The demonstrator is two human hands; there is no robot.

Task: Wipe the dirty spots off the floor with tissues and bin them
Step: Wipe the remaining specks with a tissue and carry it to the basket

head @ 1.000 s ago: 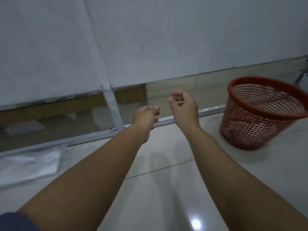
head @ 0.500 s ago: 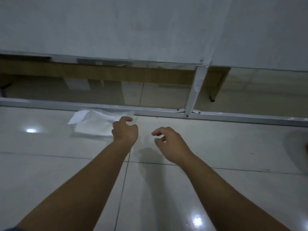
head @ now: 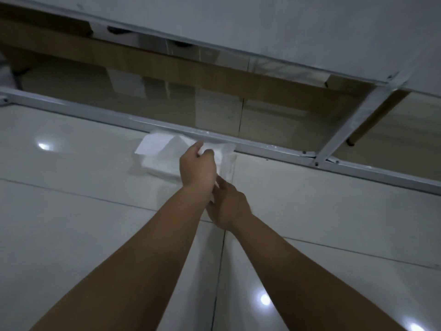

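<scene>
Against the metal floor rail (head: 100, 114), the tissue pack (head: 162, 154) lies on the floor (head: 71, 211); the left hand (head: 198, 169) pinches a tissue (head: 208, 146) in its grip, the right hand (head: 228, 206) steadies the pack's near end, grip unclear.

floor (head: 83, 211): glossy off-white tiles, thin dark grout lines, a few bright white light glints at 9 and 5 o'clock
tissue pack (head: 160, 158): white, kinda see-through wrapper, sat around 12 o'clock of the hands
tissue (head: 210, 147): plain white, no print
metal frame (head: 262, 146): pale grey-white, small dark screw dots at 2 o'clock
panel (head: 262, 27): flat whitish grey, up at 12 o'clock
wood board (head: 167, 65): warm brown, faint grain
left hand (head: 198, 169) and right hand (head: 229, 206): bare, no pattern
</scene>
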